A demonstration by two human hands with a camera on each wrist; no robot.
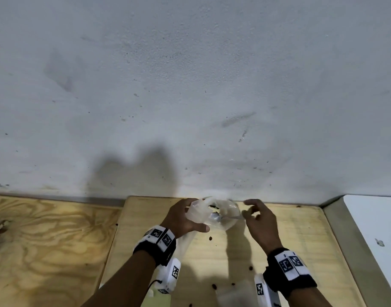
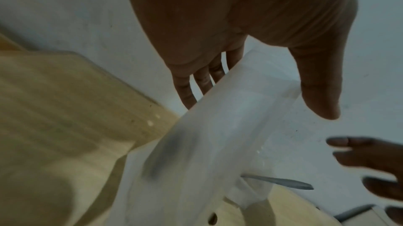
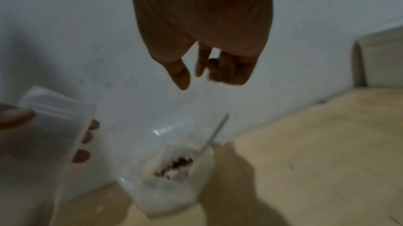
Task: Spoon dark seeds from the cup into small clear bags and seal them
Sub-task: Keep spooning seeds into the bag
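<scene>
Holding the clear bag (image 1: 198,211) pinched in the left hand (image 1: 183,220) beside the cup (image 1: 226,214) at the bench's back edge, the spoon (image 1: 225,217) looks released, right hand (image 1: 260,222) loosely curled, empty.

Light plywood board (image 1: 290,235) is sitting on wood table (image 1: 46,240); clear cup (image 1: 229,214) w/ seeds is standing on it, loose dark seeds (image 1: 210,238) lying nearby.

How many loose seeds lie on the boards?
7 seeds: one below the left hand, one mid-board, two nearer, one at the bottom edge, one left, one by the wall. More may be hidden.
</scene>
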